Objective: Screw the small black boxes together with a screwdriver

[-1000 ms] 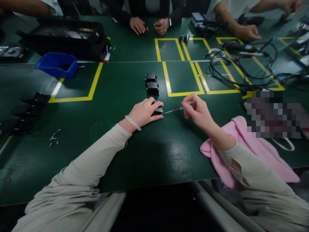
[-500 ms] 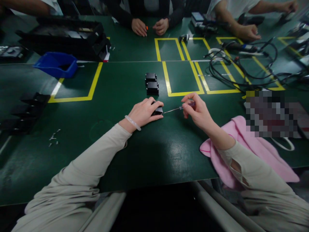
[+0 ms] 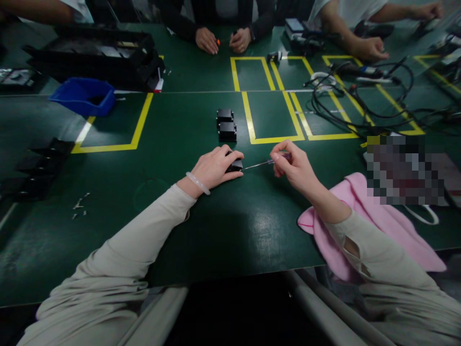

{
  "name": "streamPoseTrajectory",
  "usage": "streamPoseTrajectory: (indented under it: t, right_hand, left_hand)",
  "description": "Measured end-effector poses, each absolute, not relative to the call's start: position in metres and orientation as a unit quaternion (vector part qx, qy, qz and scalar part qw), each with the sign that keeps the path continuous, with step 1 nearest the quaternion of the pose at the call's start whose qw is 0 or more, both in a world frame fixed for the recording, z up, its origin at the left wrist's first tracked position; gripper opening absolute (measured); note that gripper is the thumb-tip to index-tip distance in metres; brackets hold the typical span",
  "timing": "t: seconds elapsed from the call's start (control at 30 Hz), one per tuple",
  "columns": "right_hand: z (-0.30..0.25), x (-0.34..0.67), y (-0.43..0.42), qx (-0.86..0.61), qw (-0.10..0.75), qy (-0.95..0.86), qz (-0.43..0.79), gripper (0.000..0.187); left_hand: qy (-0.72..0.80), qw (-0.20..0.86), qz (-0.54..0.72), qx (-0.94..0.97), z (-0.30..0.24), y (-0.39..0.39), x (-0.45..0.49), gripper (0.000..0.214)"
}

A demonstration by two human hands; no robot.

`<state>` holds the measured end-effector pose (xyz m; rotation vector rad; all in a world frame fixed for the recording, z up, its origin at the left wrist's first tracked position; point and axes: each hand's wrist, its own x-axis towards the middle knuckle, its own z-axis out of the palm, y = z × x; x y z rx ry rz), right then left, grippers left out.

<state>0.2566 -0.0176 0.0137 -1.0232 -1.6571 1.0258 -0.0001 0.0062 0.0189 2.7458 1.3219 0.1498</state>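
at far left, loose metal pieces (image 3: 79, 202) lie on the green table (image 3: 115, 178); the left hand (image 3: 218, 167) grasps a black block (image 3: 236, 166) on the tabletop, just nearer than two similar blocks (image 3: 227, 129). at the held block's right end stands the tip of a screwdriver (image 3: 256, 166), engagement too small to confirm, its handle pinched in the right hand's (image 3: 291, 166) fingers. the step appears to be screw work; the next move calls for a steady block and an aligned shaft.

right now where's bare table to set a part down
Bare table shows short of the screwdriver, between left sleeve and pink cloth; also between two black blocks and yellow tape to their left. Crowded: cables far right, black trays far left.
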Motion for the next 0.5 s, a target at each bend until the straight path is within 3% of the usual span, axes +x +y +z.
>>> streamPoseTrajectory:
  t: [0.5]
  right_hand:
    - [0.0132,0.2558,-0.0183,-0.426,0.455,-0.666,0.411,0.032]
  left_hand:
    - [0.433,0.05,0.047,0.899,0.0202,0.0054,-0.0004,0.047]
